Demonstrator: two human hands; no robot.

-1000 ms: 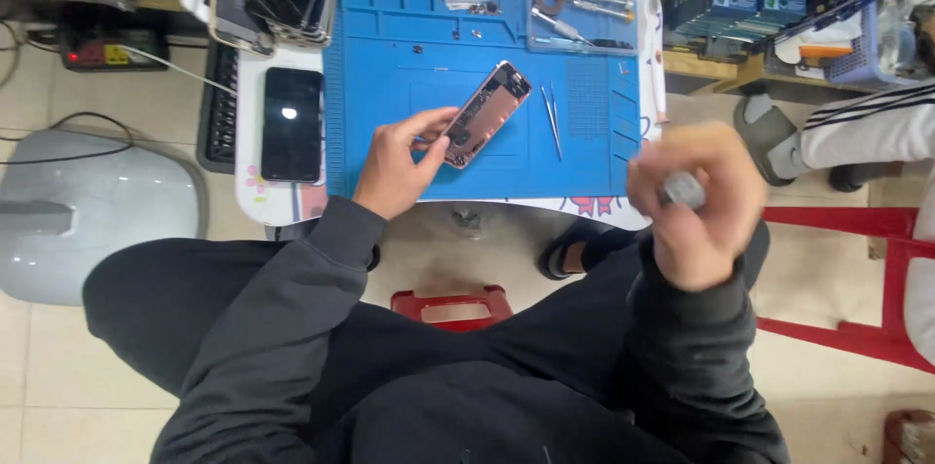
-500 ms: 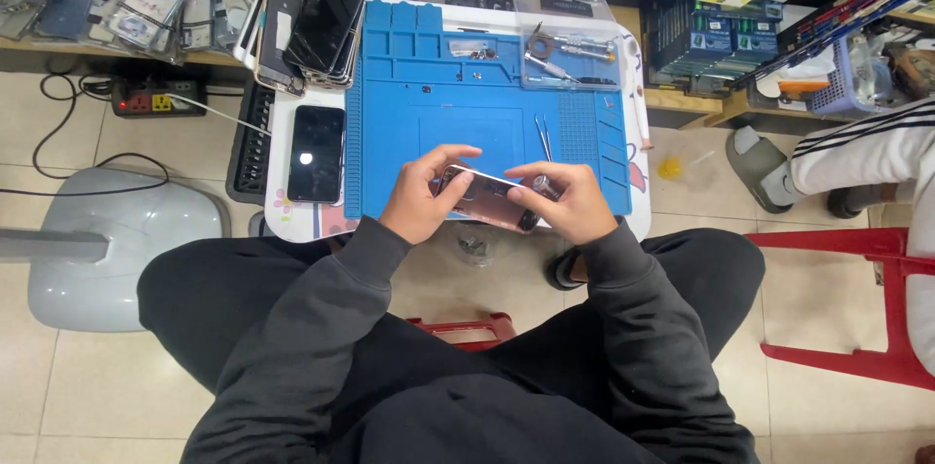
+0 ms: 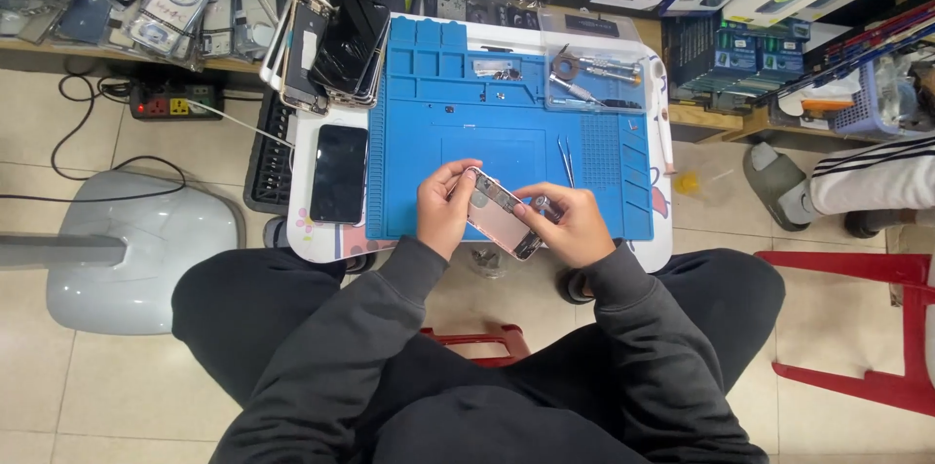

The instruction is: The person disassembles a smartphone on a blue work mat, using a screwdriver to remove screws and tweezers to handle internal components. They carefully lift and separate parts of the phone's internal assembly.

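Fingers [image 3: 466, 182] of both hands still grip the opened phone [image 3: 502, 214], now lifted nearer.

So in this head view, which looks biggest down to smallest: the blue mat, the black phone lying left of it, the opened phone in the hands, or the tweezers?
1. Blue mat, by far the largest.
2. Black phone.
3. Opened phone; partly covered by the left hand and right hand, so its rank against the black phone is unsure.
4. Tweezers, smallest.

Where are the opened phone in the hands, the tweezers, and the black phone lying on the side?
opened phone [image 3: 499, 214], head view, its exposed inside
tweezers [image 3: 567, 160], head view, middle of the prongs
black phone [image 3: 339, 173], head view, centre of its dark screen
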